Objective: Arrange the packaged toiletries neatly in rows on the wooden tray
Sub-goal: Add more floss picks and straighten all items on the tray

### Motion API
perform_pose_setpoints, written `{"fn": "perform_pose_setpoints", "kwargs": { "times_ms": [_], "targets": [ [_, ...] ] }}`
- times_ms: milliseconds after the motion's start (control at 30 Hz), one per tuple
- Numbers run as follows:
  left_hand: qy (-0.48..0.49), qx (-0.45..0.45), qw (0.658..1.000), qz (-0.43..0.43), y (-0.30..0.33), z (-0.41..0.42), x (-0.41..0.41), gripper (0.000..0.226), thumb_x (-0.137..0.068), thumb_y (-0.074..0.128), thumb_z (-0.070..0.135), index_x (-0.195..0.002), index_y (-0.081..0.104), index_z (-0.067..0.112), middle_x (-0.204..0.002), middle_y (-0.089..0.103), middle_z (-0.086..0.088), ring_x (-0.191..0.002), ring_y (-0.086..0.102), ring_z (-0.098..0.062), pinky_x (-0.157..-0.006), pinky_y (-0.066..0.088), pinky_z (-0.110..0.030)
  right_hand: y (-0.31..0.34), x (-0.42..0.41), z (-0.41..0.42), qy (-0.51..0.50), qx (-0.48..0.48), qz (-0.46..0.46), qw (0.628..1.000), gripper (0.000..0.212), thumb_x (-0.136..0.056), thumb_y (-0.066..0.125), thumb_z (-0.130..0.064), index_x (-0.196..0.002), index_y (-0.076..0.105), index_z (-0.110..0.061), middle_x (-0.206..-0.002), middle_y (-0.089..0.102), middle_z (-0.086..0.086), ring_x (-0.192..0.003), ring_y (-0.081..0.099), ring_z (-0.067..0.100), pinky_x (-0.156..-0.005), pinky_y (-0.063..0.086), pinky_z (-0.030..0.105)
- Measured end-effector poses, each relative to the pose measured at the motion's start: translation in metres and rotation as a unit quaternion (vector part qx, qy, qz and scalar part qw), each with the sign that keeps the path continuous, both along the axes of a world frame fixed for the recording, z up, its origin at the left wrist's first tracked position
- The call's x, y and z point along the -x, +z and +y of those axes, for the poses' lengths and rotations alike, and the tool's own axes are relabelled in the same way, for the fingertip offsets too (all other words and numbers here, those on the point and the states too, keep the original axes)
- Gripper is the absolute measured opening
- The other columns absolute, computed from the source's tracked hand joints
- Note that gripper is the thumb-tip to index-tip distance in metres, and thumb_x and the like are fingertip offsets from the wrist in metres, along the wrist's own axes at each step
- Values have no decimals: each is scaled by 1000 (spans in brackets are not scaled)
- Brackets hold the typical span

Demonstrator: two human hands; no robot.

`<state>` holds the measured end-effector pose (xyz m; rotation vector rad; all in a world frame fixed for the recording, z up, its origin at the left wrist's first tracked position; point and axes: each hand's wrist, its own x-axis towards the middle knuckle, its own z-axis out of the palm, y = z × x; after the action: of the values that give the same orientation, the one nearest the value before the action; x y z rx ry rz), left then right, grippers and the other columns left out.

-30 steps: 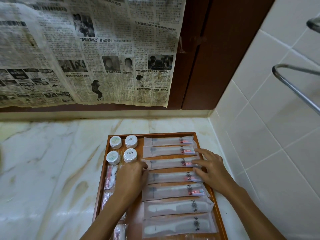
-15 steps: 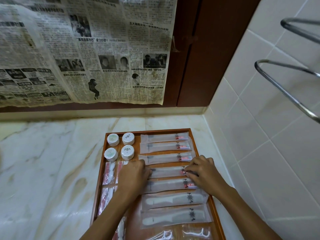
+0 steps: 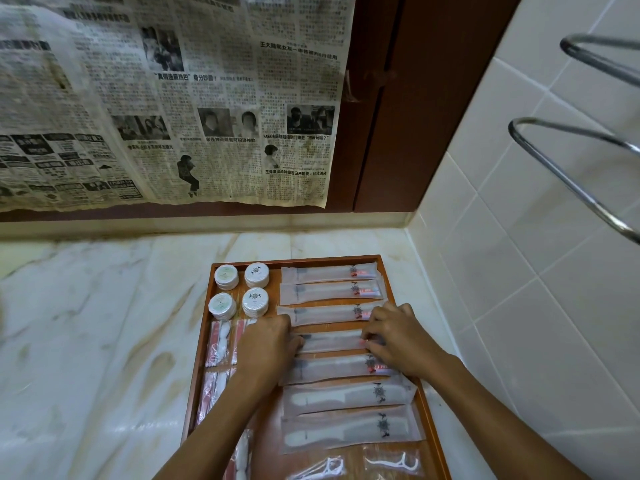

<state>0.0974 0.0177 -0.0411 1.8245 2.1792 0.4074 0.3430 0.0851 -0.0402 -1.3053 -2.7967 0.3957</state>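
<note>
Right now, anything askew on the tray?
Mostly tidy. The fourth long frosted sachet sits a little left of its column, with the left hand and right hand at its ends. On the wooden tray, nothing looks spilled.

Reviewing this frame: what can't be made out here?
- Head view: both ends of the fourth long packet are covered by the left hand and right hand.
- Floss-pick packets and the wooden tray are cut off by the bottom edge.
- Packet print is too small to read.
</note>
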Motion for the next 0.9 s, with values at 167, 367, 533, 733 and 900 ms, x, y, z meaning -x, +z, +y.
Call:
{"fn": "perform_pose_setpoints", "kwargs": {
  "times_ms": [167, 367, 533, 733, 900],
  "targets": [
    [1, -2, 1000, 5, -1, 1, -1, 20, -88, 62, 40, -90, 66, 20, -86, 68, 1, -73, 60, -12, -57, 37, -20, -1, 7, -1, 23, -14, -10, 1000, 30, -97, 48, -40, -109, 70, -24, -113, 60, -7, -107, 43, 12, -97, 29, 29],
    [3, -5, 1000, 9, -2, 1, -1, 21, -88, 62, 40, -93, 67, 20, -90, 69, 0, -76, 62, -13, -60, 37, -19, -2, 14, 1, 38, -21, -8, 999, 26, -97, 48, -33, -98, 71, -20, -109, 62, -3, -99, 45, 11, -91, 32, 26],
    [6, 1, 1000, 10, -3, 3, -1, 22, -88, 63, 40, -96, 66, 19, -92, 69, -1, -79, 63, -16, -65, 47, -22, 0, 14, 5, 49, -14, -13, 999, 20, -93, 53, -32, -94, 69, -21, -107, 62, -3, -96, 45, 12, -85, 34, 25],
    [7, 5, 1000, -1, -2, 4, -2, 20, -87, 63, 38, -92, 66, 19, -88, 69, -2, -76, 62, -16, -60, 41, -21, -2, 15, 8, 56, 3, -30, 998, 11, -87, 58, -28, -84, 66, -21, -97, 58, -5, -88, 40, 11, -77, 35, 25],
    [14, 8, 1000, -8, -1, 5, -2, 19, -87, 63, 37, -92, 66, 19, -88, 69, -2, -73, 60, -15, -60, 40, -21, -4, 16, 9, 52, 13, -22, 998, 14, -88, 56, -30, -79, 65, -23, -91, 56, -8, -85, 40, 9, -75, 34, 23]
  ]
}}
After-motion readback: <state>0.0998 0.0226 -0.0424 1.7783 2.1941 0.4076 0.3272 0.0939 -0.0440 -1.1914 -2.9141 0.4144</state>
